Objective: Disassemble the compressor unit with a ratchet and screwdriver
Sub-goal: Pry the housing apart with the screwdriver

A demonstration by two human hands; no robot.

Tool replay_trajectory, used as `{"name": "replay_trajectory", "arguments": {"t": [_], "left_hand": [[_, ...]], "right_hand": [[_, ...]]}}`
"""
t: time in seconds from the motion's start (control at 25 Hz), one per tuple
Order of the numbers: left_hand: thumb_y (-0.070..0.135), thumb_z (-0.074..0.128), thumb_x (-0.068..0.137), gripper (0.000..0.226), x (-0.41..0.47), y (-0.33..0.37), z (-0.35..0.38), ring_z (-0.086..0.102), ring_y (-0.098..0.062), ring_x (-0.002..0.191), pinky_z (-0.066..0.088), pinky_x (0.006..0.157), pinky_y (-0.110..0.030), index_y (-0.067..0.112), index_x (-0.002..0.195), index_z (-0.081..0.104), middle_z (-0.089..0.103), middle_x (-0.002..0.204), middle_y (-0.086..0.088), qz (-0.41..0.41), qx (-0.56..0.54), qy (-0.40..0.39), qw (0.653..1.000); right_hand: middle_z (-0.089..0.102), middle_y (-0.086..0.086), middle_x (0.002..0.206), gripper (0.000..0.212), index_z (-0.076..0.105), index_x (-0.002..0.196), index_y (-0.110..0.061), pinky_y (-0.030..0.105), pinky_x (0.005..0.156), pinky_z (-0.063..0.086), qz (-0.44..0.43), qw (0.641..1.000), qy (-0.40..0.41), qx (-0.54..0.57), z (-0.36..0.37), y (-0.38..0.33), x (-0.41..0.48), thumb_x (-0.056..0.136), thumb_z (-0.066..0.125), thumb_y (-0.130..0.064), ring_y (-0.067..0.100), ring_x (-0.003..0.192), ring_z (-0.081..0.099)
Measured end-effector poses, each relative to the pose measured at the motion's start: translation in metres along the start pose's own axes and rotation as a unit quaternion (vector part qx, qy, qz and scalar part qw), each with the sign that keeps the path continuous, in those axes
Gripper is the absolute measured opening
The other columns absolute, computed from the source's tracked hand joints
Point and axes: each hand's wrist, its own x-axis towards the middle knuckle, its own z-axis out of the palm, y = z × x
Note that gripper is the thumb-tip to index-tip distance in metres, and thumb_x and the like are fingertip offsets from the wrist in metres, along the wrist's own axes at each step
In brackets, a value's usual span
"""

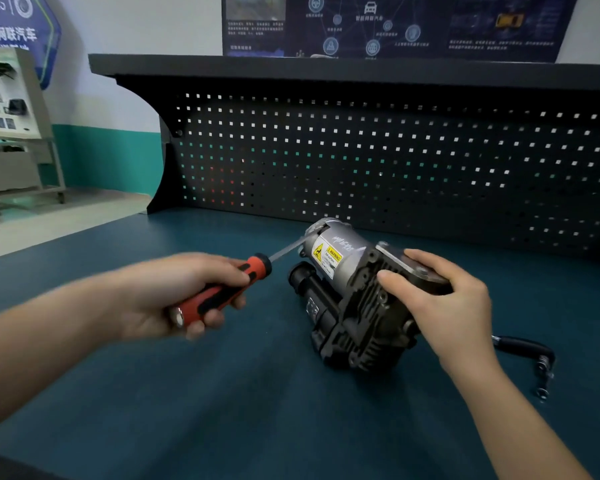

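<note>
The compressor unit [343, 289] lies on the dark teal bench top [222, 393], with a silver motor cylinder bearing a yellow warning label and a dark finned housing. My left hand [174, 292] is shut on a red and black screwdriver [222, 292]; its metal shaft reaches up and right to the far end cap of the silver cylinder. My right hand [444, 299] grips the top plate of the compressor's near housing. The ratchet [530, 358], black-handled, lies on the bench to the right, behind my right wrist.
A black pegboard back panel [395, 161] with a shelf on top stands right behind the compressor. The bench's left edge runs diagonally at the left, with floor and a grey display stand [11, 116] beyond.
</note>
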Motion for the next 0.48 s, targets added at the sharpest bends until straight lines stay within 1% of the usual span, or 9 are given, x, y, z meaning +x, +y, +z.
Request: {"name": "replay_trajectory", "arguments": {"t": [0.04,0.08,0.12,0.2,0.24,0.32,0.36,0.44,0.48], "left_hand": [[0.014,0.055,0.084,0.029,0.004,0.013,0.000,0.042,-0.010,0.032,0.030,0.027,-0.014,0.012,0.113,0.056,0.058,0.057,-0.004,0.009,0.048,0.003,0.999],[0.014,0.057,0.083,0.029,0.008,0.029,0.001,0.041,-0.010,0.031,0.029,0.027,-0.014,0.010,0.112,0.057,0.057,0.056,-0.004,0.015,0.088,0.009,0.996],[0.016,0.061,0.077,0.032,0.010,0.042,0.002,0.041,-0.010,0.031,0.029,0.027,-0.014,0.009,0.108,0.059,0.057,0.055,-0.004,0.019,0.124,0.015,0.992],[0.021,0.069,0.063,0.036,0.012,0.059,0.007,0.041,-0.011,0.032,0.031,0.029,-0.015,0.004,0.094,0.061,0.056,0.052,-0.004,0.027,0.200,0.005,0.979],[0.020,0.071,0.064,0.033,0.013,0.061,0.009,0.041,-0.012,0.032,0.031,0.030,-0.016,0.002,0.089,0.060,0.055,0.048,-0.003,0.030,0.236,-0.004,0.971],[0.019,0.071,0.065,0.030,0.014,0.053,0.010,0.042,-0.013,0.032,0.031,0.031,-0.017,0.001,0.085,0.058,0.052,0.043,-0.002,0.030,0.280,-0.012,0.959],[0.020,0.070,0.061,0.033,0.015,0.048,0.007,0.042,-0.014,0.031,0.031,0.030,-0.018,0.000,0.084,0.058,0.051,0.043,-0.002,0.030,0.276,-0.006,0.961],[0.021,0.068,0.055,0.033,0.015,0.039,-0.001,0.042,-0.015,0.030,0.032,0.030,-0.018,0.001,0.079,0.060,0.051,0.043,-0.004,0.021,0.254,0.004,0.967],[0.021,0.069,0.054,0.028,0.014,0.037,-0.004,0.042,-0.015,0.030,0.033,0.030,-0.019,0.002,0.073,0.062,0.050,0.042,-0.005,0.012,0.247,-0.004,0.969]], "right_hand": [[0.065,-0.007,0.104,0.038,0.067,0.089,-0.041,0.038,0.093,0.049,0.019,1.000,0.010,0.020,-0.004,0.006,0.000,0.053,0.079,-0.040,0.010,0.098,0.061],[0.066,-0.006,0.104,0.039,0.067,0.091,-0.039,0.040,0.093,0.050,0.035,0.999,0.019,0.037,-0.008,0.011,0.000,0.054,0.079,-0.040,0.011,0.099,0.062],[0.067,-0.007,0.103,0.039,0.067,0.091,-0.040,0.040,0.093,0.050,0.048,0.997,0.026,0.049,-0.010,0.015,-0.001,0.054,0.078,-0.041,0.012,0.099,0.062],[0.067,-0.010,0.101,0.039,0.067,0.090,-0.041,0.038,0.093,0.050,0.063,0.996,0.033,0.057,-0.016,0.021,-0.003,0.052,0.076,-0.045,0.009,0.098,0.063],[0.068,-0.012,0.099,0.038,0.067,0.088,-0.042,0.037,0.093,0.050,0.064,0.996,0.033,0.058,-0.017,0.022,-0.004,0.052,0.076,-0.046,0.007,0.097,0.063],[0.066,-0.012,0.102,0.035,0.066,0.087,-0.043,0.033,0.095,0.049,0.054,0.996,0.033,0.055,-0.017,0.022,-0.005,0.054,0.075,-0.045,0.003,0.097,0.061],[0.063,-0.011,0.109,0.035,0.065,0.089,-0.044,0.029,0.097,0.046,0.046,0.997,0.034,0.051,-0.016,0.021,-0.005,0.055,0.075,-0.045,0.002,0.102,0.058],[0.052,-0.015,0.122,0.038,0.067,0.096,-0.041,0.018,0.103,0.032,0.013,0.999,0.037,0.012,-0.013,0.017,-0.006,0.058,0.072,-0.046,0.001,0.118,0.047],[0.050,-0.018,0.122,0.041,0.068,0.100,-0.035,0.020,0.107,0.024,-0.023,0.998,0.037,-0.035,-0.011,0.015,-0.006,0.061,0.071,-0.048,0.003,0.126,0.040]]}}
